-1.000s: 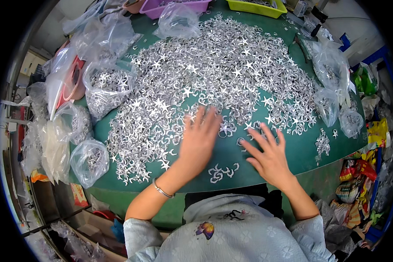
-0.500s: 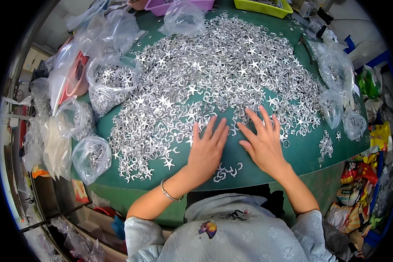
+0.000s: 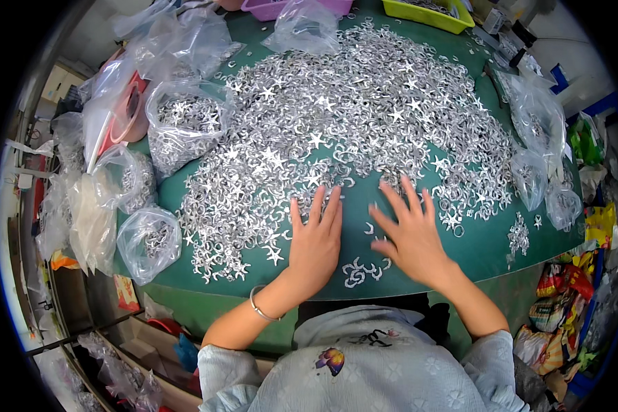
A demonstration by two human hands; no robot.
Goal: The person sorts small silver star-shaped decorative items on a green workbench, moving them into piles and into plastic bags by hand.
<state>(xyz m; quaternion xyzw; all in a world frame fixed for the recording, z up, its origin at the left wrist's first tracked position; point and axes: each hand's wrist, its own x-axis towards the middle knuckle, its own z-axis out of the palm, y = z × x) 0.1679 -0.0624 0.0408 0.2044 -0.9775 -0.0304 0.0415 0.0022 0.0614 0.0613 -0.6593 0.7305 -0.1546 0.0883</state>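
Both hands (image 3: 364,240) drawn nearer, palms hiding charms (image 3: 350,130)

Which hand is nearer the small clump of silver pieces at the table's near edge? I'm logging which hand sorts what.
Right. The right hand lies flat just above and right of the small clump, nearly touching it. The left hand lies flat to its left, slightly farther.

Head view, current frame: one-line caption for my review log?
Left hand and right hand lie flat, fingers spread, on a green table beside a heap of silver stars and rings.
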